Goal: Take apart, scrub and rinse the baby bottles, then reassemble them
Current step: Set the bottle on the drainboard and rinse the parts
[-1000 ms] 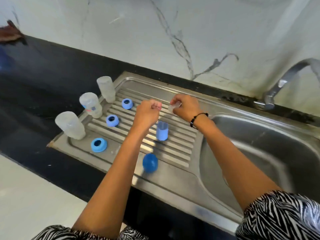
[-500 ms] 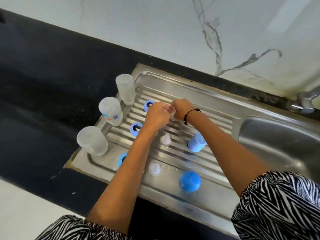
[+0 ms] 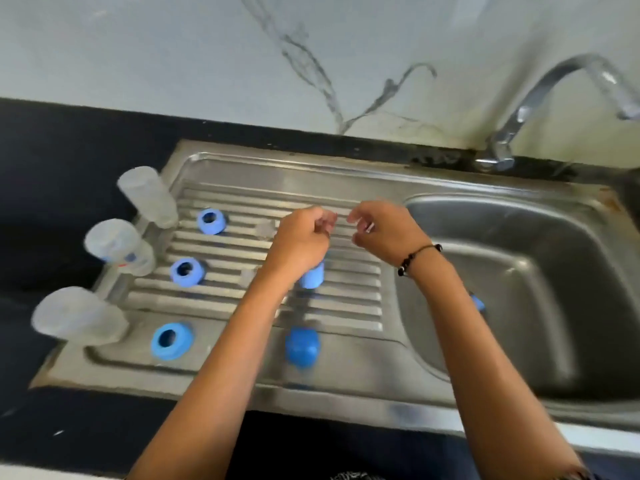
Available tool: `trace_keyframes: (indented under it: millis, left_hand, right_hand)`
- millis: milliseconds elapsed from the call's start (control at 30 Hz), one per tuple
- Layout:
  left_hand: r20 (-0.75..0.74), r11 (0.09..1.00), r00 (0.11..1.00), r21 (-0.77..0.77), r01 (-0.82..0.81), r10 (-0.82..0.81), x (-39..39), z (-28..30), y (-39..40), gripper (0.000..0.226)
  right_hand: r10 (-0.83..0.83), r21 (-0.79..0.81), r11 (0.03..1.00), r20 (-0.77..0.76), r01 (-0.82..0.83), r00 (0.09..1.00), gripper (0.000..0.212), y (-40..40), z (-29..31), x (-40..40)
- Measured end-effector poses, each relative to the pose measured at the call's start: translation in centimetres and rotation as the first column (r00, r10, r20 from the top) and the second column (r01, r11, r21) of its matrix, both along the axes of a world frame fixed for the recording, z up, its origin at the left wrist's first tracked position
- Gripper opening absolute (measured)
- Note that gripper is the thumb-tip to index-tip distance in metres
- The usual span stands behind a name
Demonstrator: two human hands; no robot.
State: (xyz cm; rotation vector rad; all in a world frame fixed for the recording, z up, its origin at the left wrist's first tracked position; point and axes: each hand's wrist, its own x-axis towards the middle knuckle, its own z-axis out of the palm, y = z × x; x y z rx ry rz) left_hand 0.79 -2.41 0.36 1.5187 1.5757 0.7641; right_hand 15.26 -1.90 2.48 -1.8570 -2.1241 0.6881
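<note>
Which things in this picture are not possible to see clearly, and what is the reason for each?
Head view only:
- Right hand: something small and clear at its fingertips, too blurred to name.
- Left hand: curled; whether it holds anything is unclear.
- Light blue cap: top hidden by the left wrist.
- Blue object in the sink basin: mostly hidden by the right forearm.
- Faucet: spout cut off at the right edge.

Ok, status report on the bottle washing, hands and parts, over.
Left hand and right hand curled over the drainboard, contents too blurred to tell. Three bottles inverted at its left edge; three blue rings loose. Nothing blocking.
</note>
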Motion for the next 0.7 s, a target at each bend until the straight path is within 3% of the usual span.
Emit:
trace_keyframes:
  millis: [167,300,500,700]
  left_hand:
    - [-0.071,0.984,0.982,-0.022,0.175,-0.176,10.2,-1.7,-2.5,0.033]
    - [-0.065,0.957,0.968,-0.180,0.227,-0.241,18.7,-5.2,-4.8,0.036]
    - [-0.107,0.904,0.934,-0.309,0.296,-0.342,28.1,-8.1,-7.3,0.023]
    - [-0.153,0.908,0.933,-0.326,0.264,-0.326,31.0,-8.8,-6.6,0.026]
  right_hand:
    - [-0.149,-0.083,0.985,0.017,0.150,0.989,0.028,-3.6,-3.8,9.8]
    - [-0.196,-0.184,0.961,0.078,0.207,0.977,0.029,-5.9,-7.7,17.9]
    - [-0.010,-0.329,0.941,0.214,0.082,0.977,0.019,-7.1,-12.0,25.5]
    - [0.053,-0.352,0.935,0.237,0.035,0.970,0.033,-5.8,-14.6,28.2]
